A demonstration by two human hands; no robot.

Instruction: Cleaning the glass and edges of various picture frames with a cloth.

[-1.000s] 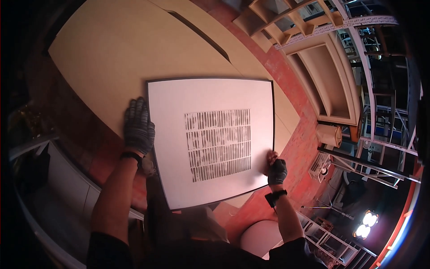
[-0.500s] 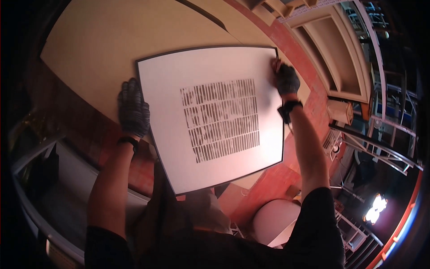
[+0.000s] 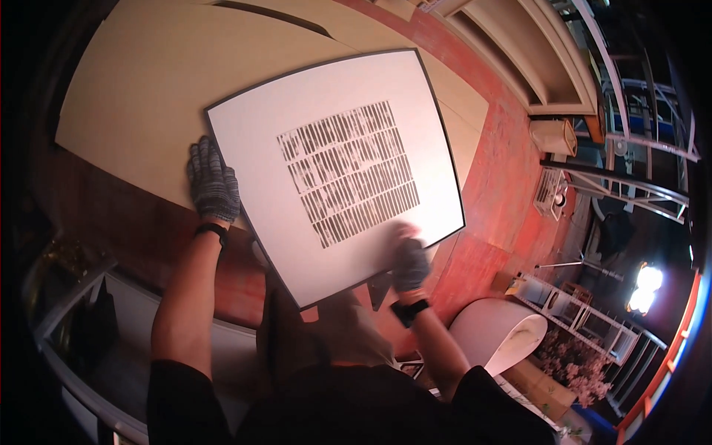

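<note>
Across the near edge of the tan board (image 3: 133,96), a framed print (image 3: 348,174) sits askew. The left hand (image 3: 213,182), fingers extended, ungripping, rests beside it; the right hand (image 3: 410,256) blurs over its near side, grip unclear. Border handling seems underway; next likely calls for steadying.

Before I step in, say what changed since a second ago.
The right hand moved from the right edge of the print, up near its upper right corner, then down to its lower edge. The print appears turned counterclockwise, as does the view. The left hand stays at the print's left edge.
</note>
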